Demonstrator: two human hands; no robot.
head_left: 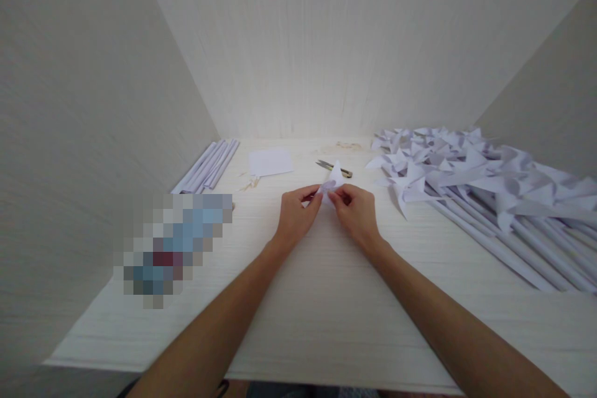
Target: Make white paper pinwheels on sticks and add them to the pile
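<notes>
One camera sits on the person's head, looking forward and down, close over the pale wooden bench (326, 298).

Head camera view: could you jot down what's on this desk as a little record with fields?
left hand: pinching the folded white paper piece
right hand: pinching the same piece from the other side
behind the hands: scissors lying flat, blades shut as far as I can tell
far left: paper rolls bundled against the side wall
back centre: flat paper sheet
right side: pile of paper pinwheels on rolled sticks
surface: pale wooden desk
</notes>
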